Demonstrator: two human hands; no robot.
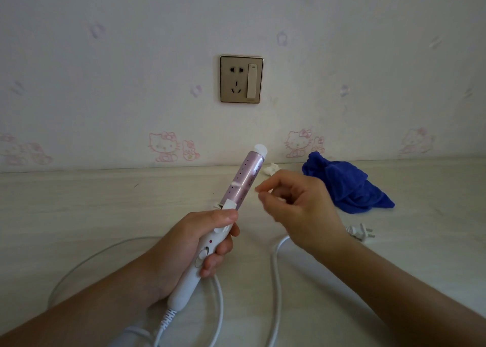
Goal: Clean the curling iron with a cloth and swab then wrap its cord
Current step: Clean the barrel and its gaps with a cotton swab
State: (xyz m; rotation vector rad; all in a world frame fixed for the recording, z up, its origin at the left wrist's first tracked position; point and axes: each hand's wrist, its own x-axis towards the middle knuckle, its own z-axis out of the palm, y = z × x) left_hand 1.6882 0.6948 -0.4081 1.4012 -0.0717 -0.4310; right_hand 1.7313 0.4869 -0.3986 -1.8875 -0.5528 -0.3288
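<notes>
**Left hand clamped on the iron, right hand hard to read**

The left hand (pixel 189 241) is wrapped round the white handle of the iron (pixel 242 183), which is held up off the table (pixel 79 202) with the pink barrel tilted up and away. Just right of the barrel, and not touching it as far as can be seen, the right hand (pixel 302 207) is held with its fingers curled. Something small and white might be pinched in there, but it's too blurred to be called. Further right the cloth (pixel 347 186) is bunched at the table's far edge, and the plug (pixel 360 232) is lying unplugged nearer in.

Trouble would most likely be caused by the cord (pixel 276 267). It's looped loose under both forearms, so it could easily be snagged and the iron yanked mid-clean.
</notes>
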